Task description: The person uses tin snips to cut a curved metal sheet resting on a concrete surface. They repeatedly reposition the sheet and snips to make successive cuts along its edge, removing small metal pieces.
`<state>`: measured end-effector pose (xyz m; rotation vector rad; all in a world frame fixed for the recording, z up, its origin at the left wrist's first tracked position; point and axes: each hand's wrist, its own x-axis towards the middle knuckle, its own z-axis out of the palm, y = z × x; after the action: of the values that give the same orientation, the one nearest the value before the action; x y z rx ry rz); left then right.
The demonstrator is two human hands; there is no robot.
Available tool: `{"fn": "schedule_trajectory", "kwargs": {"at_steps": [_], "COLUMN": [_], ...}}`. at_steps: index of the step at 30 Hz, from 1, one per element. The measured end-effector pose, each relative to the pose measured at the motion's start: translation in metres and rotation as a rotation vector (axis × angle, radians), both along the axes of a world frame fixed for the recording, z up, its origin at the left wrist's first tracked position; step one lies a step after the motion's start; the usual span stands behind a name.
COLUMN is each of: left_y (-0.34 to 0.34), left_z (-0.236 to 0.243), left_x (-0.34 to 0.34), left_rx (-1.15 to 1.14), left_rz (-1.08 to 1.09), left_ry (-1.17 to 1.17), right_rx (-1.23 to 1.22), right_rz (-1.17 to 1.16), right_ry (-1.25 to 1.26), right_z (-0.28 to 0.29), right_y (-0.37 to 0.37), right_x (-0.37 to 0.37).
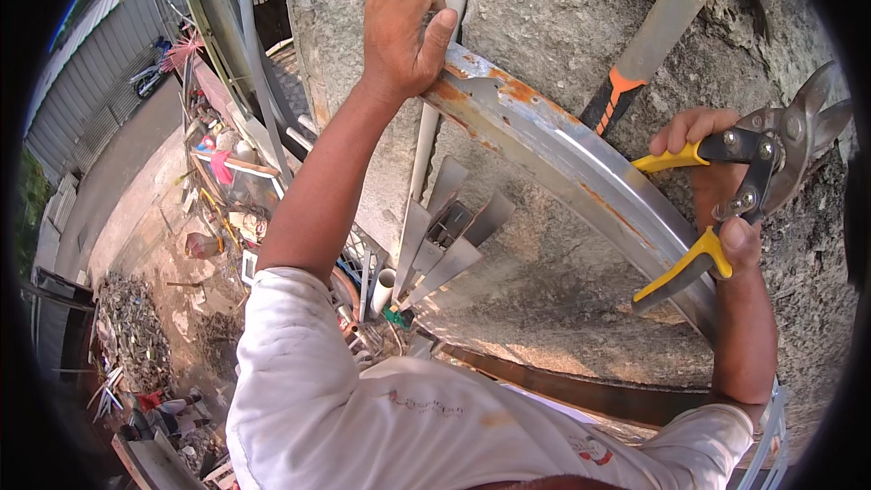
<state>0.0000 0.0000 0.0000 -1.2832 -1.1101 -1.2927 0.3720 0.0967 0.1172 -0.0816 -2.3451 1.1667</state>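
nearby, a hammer (646, 36) lies beside the metal channel (581, 161); pipe (423, 150) underneath

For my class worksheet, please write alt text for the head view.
A person's right hand holds yellow-handled metal snips while the left hand is at the end of a rust-streaked metal strip; a hammer lies on a rough grey surface.

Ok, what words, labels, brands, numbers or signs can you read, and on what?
No text is clear enough to quote.
White shirt: dark print, too blurred to read; red print, too small to read.
Yellow-handled snips, metal strip, orange-and-grey tool: no readable lettering.
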Motion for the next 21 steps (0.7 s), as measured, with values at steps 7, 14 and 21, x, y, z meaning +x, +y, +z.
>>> {"fn": "schedule_trajectory", "kwargs": {"at_steps": [7,14,21], "left_y": [-0.029,-0.004,0.021], "left_z": [-0.004,-0.018,-0.018], "left_x": [0.026,0.014,0.008], "left_rx": [-0.165,0.027,0.294], "left_rz": [-0.053,-0.056,-0.196], "left_ry": [-0.116,-0.055,-0.084], "right_rx": [-0.03,0.004,0.017], "right_rz": [0.001,0.036,0.128], "right_ry": [0.051,0.023,0.02], "right_z": [0.001,0.004,0.006], "right_y": [-0.009,-0.007,-0.002], "right_x": [-0.002,0.002,-0.002]}}
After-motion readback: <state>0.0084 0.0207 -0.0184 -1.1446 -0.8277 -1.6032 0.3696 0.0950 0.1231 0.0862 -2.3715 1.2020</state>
